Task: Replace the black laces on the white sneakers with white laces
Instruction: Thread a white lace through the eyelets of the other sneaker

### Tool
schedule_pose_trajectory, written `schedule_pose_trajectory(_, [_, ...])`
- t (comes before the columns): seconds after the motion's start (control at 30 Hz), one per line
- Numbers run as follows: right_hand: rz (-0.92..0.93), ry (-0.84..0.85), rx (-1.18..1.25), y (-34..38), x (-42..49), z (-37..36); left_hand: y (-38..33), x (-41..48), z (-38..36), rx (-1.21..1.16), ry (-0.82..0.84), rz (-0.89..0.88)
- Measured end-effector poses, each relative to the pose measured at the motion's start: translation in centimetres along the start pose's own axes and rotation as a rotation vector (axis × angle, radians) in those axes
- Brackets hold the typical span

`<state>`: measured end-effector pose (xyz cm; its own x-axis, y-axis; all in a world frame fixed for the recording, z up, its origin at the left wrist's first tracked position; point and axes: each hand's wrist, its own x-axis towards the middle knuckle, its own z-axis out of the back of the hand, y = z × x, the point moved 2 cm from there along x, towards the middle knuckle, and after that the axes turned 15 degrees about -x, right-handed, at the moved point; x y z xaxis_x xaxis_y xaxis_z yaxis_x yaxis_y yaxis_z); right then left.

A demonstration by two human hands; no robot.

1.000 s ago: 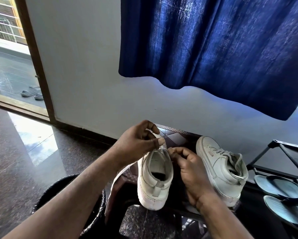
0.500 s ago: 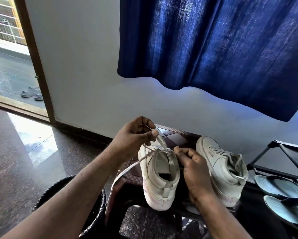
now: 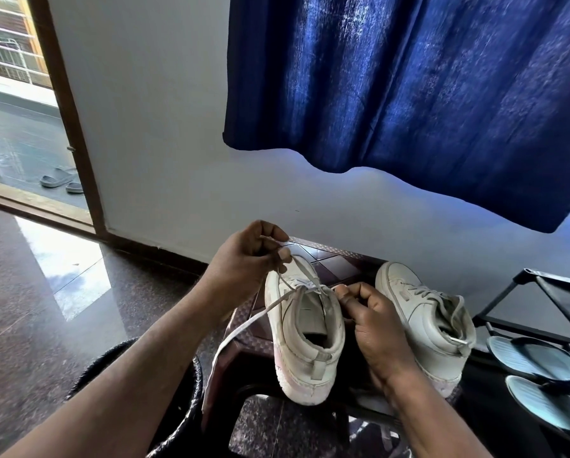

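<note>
Left hand (image 3: 244,259) pinches the lace (image 3: 244,328) tight, raised above the sneaker (image 3: 306,342). Right hand (image 3: 372,325) pinches the lace by the top eyelets. Soft, light and limp, it is likely best held near its tip. The sneaker stands on a stool (image 3: 326,262), just beside the 2nd sneaker (image 3: 422,322).

Blue curtain (image 3: 409,94) hanging over white wall (image 3: 164,127). Grey slippers (image 3: 60,178) lying outside open doorway (image 3: 12,127). Blue flip-flops (image 3: 534,358) sitting on black rack (image 3: 561,299) at right. Dark bin (image 3: 191,404) standing on glossy floor (image 3: 45,309), just beside brown patterned stool (image 3: 329,262).
</note>
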<state>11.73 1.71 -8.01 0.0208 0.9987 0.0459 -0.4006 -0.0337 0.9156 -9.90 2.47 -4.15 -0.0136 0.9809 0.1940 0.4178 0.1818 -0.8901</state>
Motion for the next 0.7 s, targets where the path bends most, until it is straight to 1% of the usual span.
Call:
schedule_pose_trajectory(0.1, [0.001, -0.020, 0.002, -0.2, 0.1, 0.1, 0.2, 0.1, 0.4, 0.047, -0.060, -0.035])
schedule_pose_trajectory(0.23, [-0.003, -0.035, -0.010, -0.3, 0.2, 0.1, 0.2, 0.1, 0.2, 0.056, -0.053, -0.038])
schedule_pose_trajectory(0.27, [-0.005, -0.038, -0.010, -0.4, 0.3, 0.2, 0.2, 0.1, 0.1, 0.040, -0.044, -0.039])
schedule_pose_trajectory(0.4, [-0.006, -0.045, -0.057, -0.6, 0.5, 0.4, 0.1, -0.1, -0.5, -0.154, -0.049, 0.005])
schedule_pose_trajectory(0.47, [-0.008, -0.088, -0.208, -0.8, 0.6, 0.6, 0.5, -0.2, -1.0, -0.194, -0.050, 0.047])
schedule_pose_trajectory(0.57, [-0.022, -0.188, -0.508, -1.9, 1.1, 1.2, 1.5, -0.3, -1.5, -0.189, -0.041, 0.109])
schedule_pose_trajectory(0.63, [-0.023, -0.188, -0.633, -2.3, 1.1, 1.3, 1.9, -0.2, -1.6, -0.171, -0.049, 0.125])
schedule_pose_trajectory(0.7, [0.018, -0.192, -0.692, -2.1, 0.8, 1.0, 2.1, 0.0, -1.7, -0.174, -0.061, 0.132])
